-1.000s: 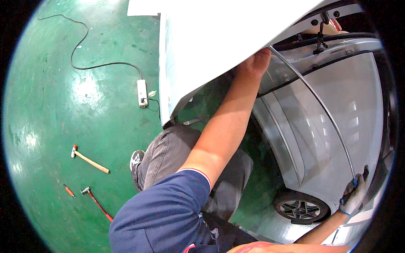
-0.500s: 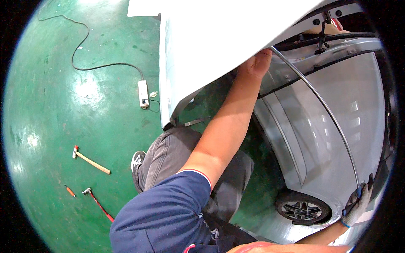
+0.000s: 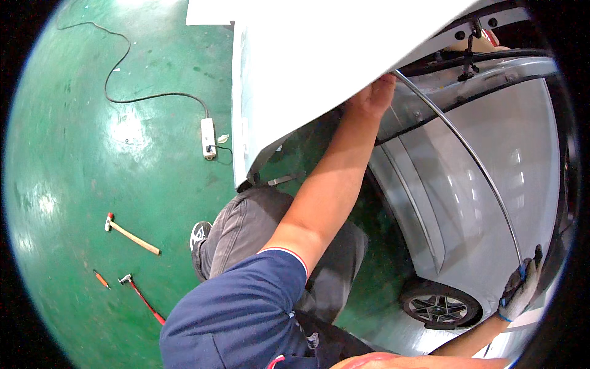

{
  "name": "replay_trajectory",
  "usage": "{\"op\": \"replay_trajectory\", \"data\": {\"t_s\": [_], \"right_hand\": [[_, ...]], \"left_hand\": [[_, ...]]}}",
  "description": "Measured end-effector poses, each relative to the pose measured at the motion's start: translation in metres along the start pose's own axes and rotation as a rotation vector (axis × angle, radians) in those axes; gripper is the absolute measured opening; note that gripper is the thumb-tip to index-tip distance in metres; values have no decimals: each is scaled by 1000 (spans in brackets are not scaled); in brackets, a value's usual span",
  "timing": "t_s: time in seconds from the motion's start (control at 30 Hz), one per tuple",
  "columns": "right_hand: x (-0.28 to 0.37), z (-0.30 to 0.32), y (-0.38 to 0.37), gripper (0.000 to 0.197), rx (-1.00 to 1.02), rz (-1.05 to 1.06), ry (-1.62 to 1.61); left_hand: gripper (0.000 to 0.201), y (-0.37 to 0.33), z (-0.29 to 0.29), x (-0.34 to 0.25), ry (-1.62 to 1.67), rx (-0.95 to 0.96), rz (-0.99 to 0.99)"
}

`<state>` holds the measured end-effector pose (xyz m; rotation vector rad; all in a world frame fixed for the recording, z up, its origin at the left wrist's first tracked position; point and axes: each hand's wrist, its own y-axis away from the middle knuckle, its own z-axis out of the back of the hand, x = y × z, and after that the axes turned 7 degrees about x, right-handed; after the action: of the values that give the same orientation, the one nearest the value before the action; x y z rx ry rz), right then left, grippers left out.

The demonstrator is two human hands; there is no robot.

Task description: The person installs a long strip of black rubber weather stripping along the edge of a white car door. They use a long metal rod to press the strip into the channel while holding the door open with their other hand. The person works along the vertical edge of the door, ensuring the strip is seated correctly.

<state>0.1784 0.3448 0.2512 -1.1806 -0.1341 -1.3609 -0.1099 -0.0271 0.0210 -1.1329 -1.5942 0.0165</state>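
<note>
A long, slightly bent metal rod (image 3: 467, 144) runs from the edge of the white car door (image 3: 307, 55) down to the lower right. Around its blue end, my gloved right hand (image 3: 519, 289) is closed, one finger pointing up along the car's side. The rod's far end disappears behind the door. My bare left hand (image 3: 376, 95) reaches up to the door's lower edge beside that end. Its fingers are hidden behind the panel, so I cannot see whether they touch the rod.
The silver car body (image 3: 491, 141) with a wheel (image 3: 440, 309) lies on the right. On the green floor (image 3: 74, 166) are a wooden-handled hammer (image 3: 135, 238), a red-handled hammer (image 3: 144, 298), a small orange tool (image 3: 101, 280) and a white power strip (image 3: 208, 138) with its cable.
My right hand and the rod's near end have shifted slightly up and left. My left hand stays almost still at the door's edge.
</note>
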Motion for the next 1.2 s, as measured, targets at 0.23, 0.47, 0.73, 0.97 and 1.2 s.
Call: {"op": "replay_trajectory", "data": {"t_s": [0.23, 0.47, 0.73, 0.97, 1.2], "right_hand": [[9, -2, 1, 47, -82, 235, 158], [2, -8, 3, 47, -19, 42, 41], [16, -3, 9, 47, -74, 74, 17], [5, -6, 10, 46, -11, 29, 24], [0, -4, 8, 47, -39, 59, -16]], "left_hand": [[30, -3, -2, 2, -28, -23, -31], [31, 0, 5, 2, 24, 79, -5], [30, 5, -3, 6, -35, -46, -22], [27, 7, -8, 9, -57, 80, 16], [26, 7, -4, 9, -61, 61, 12]]}}
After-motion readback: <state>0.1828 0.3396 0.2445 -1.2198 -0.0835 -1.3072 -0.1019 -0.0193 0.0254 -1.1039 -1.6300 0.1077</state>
